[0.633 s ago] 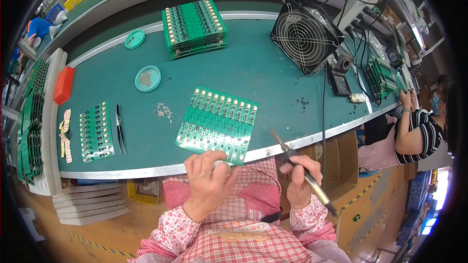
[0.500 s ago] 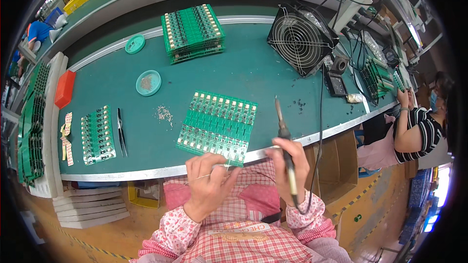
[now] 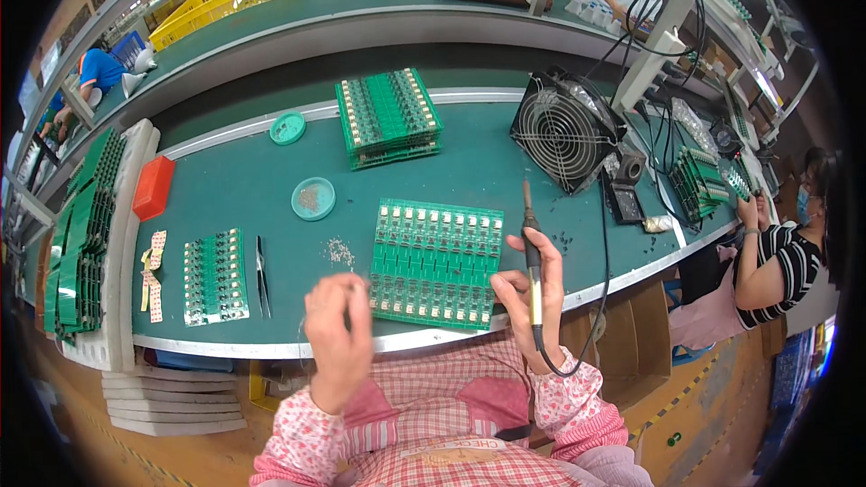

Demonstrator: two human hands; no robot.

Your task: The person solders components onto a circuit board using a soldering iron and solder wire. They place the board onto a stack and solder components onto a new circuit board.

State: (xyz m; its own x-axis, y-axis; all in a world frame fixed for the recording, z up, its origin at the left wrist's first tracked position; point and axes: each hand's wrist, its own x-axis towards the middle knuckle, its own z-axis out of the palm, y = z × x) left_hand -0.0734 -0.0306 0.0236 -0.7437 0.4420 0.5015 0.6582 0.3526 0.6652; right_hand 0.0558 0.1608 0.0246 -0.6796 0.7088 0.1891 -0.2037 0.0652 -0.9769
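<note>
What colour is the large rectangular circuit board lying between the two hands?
Green; the large rectangular circuit board shows best in the head view.

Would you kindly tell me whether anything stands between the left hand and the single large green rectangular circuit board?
Nothing visible does. The left hand is beside the circuit board at its lower left; contact is unclear. The scattered tiny pale parts lie beyond the hand, off that path.

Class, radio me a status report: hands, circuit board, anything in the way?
Right hand holds soldering iron. Left hand near circuit board, contact unclear. Nothing blocking board's far edge.
</note>
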